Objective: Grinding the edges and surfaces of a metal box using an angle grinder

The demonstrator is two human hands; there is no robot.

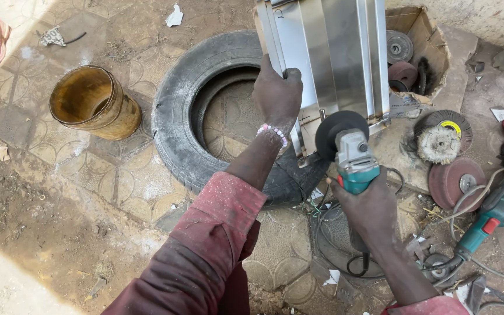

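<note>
Head view, sleeves: two dark red dusty sleeves (205, 245) are seen at the bottom edge, nearest the camera.
Right hand: the right hand (368, 210) is wrapped tight around the body of a teal angle grinder (354, 157), fingers closed on it.
Grinder disc: a dark disc (336, 133) is held against the lower edge of the metal piece; its cable (345, 256) is looped on the ground below.
Left hand: the left hand (278, 93) is clamped over the left edge of a folded sheet-metal piece (333, 52), fingers curled behind it; a bead bracelet (272, 133) is worn on the wrist.
Metal piece, place: it is stood nearly upright, its foot propped on a worn tyre (188, 116) and the ground just beside.
Metal piece, handling: it is judged stiff, smooth and fairly light for its size, with thin edges likely sharp; hold is best taken on a folded rib, well apart from the disc.
Surroundings: a yellow bucket (94, 102) is set left of the tyre; a cardboard box (421, 41) of discs, a wire brush wheel (438, 143), a reddish flap wheel (456, 184) and a second green power tool (503, 204) are laid to the right.
</note>
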